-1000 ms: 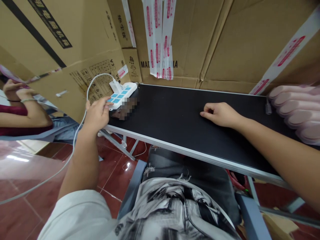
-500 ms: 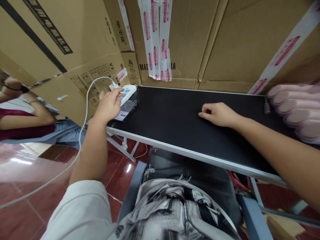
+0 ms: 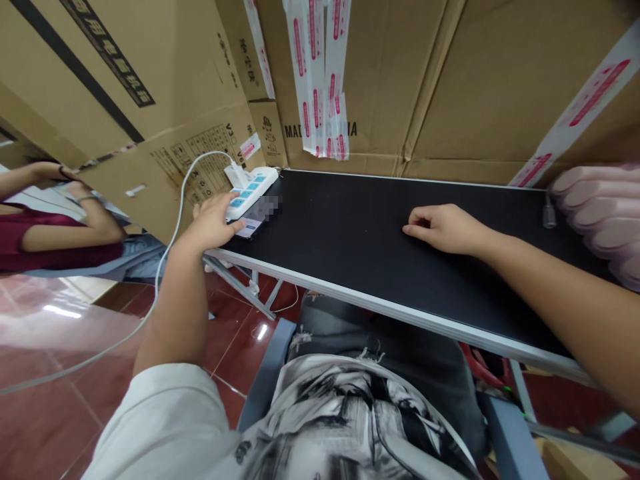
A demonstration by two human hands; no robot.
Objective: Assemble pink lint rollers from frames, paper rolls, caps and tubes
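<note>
Creased brown cardboard (image 3: 380,87) backed the smooth black tabletop (image 3: 340,213). The right hand (image 3: 443,229) rested there, fingers curled loosely together; the left hand (image 3: 213,223), fingers slightly apart, lay at an oblong white power strip (image 3: 259,186), thumb overlapping the flat, glossy phone (image 3: 253,225) alongside.

The bench (image 3: 340,227) had a flat black top with a light metallic edge strip (image 3: 380,304). A white power strip (image 3: 254,188) with blue socket faces lay at the left end, a phone (image 3: 256,219) just beside it. Pale pink rounded objects (image 3: 600,217) occupied the right end.
</note>
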